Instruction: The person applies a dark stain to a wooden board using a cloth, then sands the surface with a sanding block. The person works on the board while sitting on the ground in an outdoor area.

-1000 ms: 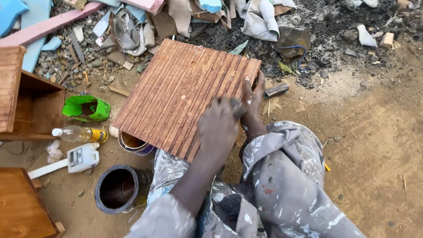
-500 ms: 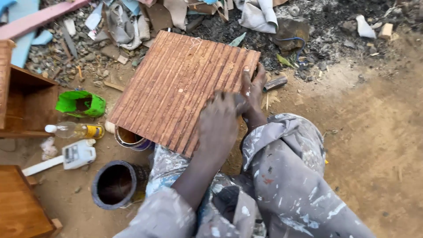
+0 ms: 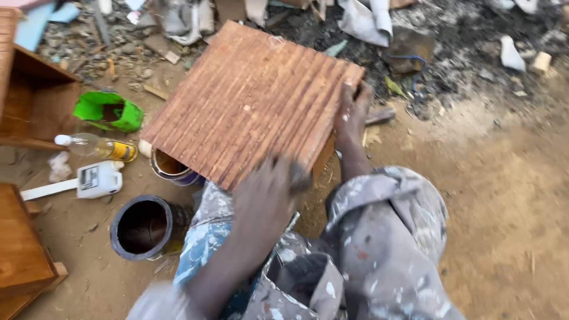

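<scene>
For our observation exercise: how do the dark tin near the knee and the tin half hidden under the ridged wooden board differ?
The dark tin stands fully in view on the dirt; the lighter tin is partly covered by the ridged board. The dark tin looks black inside; the lighter tin shows brownish-orange inside. Both are round, open-topped and upright.

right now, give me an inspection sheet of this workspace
surface: bare dirt ground, sandy, scattered debris.
job's things: ridged wood panel tilted across the person's lap; a small dark pad, blurred, under the left hand at its near edge.
clutter: dark tin, open tin half under the panel, green tub, bottle, white jug, wood boxes.
grippers: left hand on panel's near edge, blurred; right hand grips the panel's right edge.
cables: nothing seen.
surroundings: rubble, rags and ash at the top.
</scene>
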